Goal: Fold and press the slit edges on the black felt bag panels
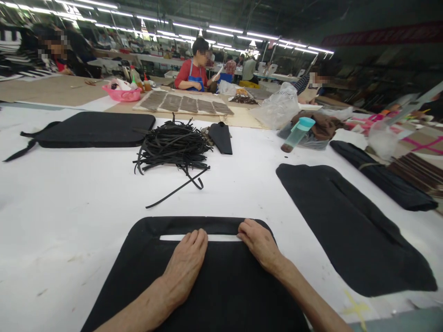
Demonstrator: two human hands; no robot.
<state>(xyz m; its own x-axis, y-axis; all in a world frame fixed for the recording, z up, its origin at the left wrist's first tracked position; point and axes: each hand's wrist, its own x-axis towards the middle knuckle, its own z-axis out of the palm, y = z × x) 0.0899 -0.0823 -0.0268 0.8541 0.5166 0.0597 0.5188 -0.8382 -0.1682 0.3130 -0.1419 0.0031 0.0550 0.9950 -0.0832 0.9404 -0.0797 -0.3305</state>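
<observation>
A black sheet panel (238, 286) with rounded corners lies in front of me on the white tabletop. Near its far edge runs a long narrow slot, and white shows through it. My left hand (188, 258) rests across the middle of this slot, its fingers held together and bent onto the slot's edge. At the slot's right end, my right hand (259, 242) has its fingers curled in a pinch on the panel's strip. The thumb of my left hand is hidden. Past the panel lies a tangled heap of thin black strips (175, 143), with one loose strip trailing toward me.
Another black panel (353, 226) lies to the right, beside a rolled black bundle (384, 175). Black stacked panels (93, 129) sit at the far left. A capped bottle (297, 133), a plastic bag (282, 103) and a pink basket (122, 93) stand farther back. People work beyond.
</observation>
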